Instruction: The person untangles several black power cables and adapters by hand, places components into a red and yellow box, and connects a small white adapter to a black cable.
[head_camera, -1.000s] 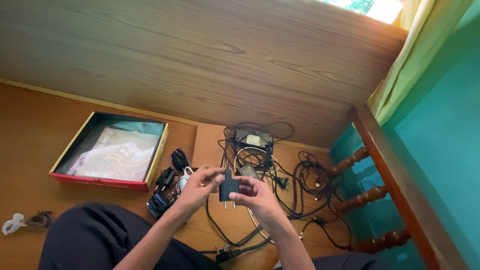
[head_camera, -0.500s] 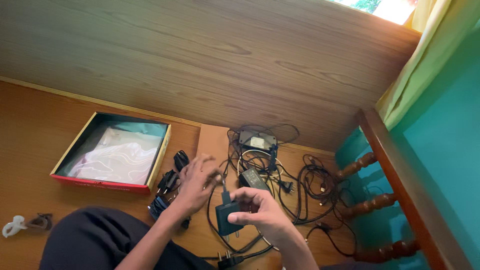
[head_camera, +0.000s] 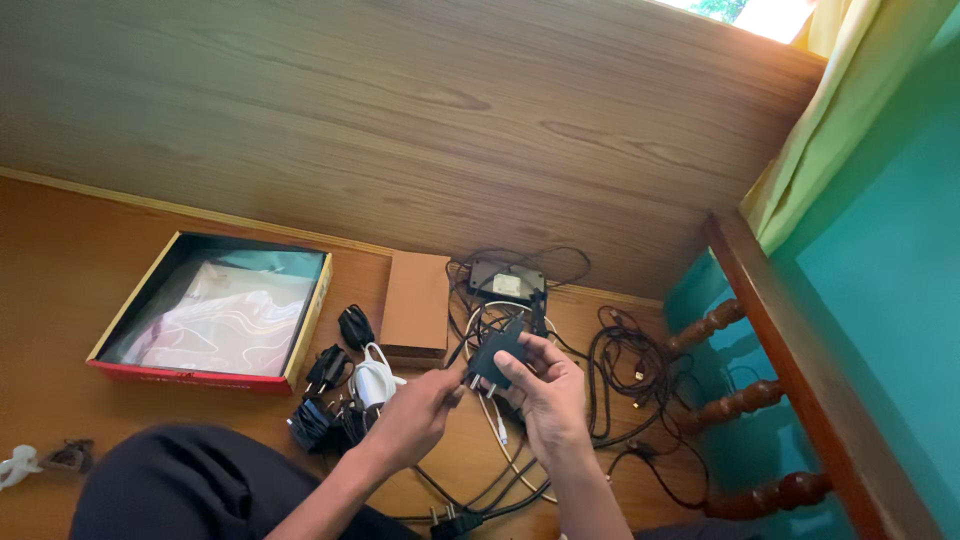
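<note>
A black plug-in power adapter (head_camera: 492, 357) is held above the wooden floor, its two metal pins pointing down. My right hand (head_camera: 548, 395) grips it from the right with thumb and fingers. My left hand (head_camera: 418, 408) pinches its lower left corner. A thin black cord runs from the adapter down into the tangle of cables (head_camera: 615, 372) on the floor. My dark-clothed leg (head_camera: 180, 490) fills the lower left.
An open red-edged box (head_camera: 307, 318) with a plastic bag inside lies at left, a brown cardboard box (head_camera: 415, 298) beside it. A white charger (head_camera: 376, 381), black coiled chargers (head_camera: 318, 420), a grey power brick (head_camera: 506, 281) and a loose plug (head_camera: 450, 520) lie around. Turned wooden spindles (head_camera: 738, 402) stand at right.
Both hands lifted the adapter up and away from my body and turned it; my left hand, which was open beside it, now pinches its corner. The view shifted slightly.
</note>
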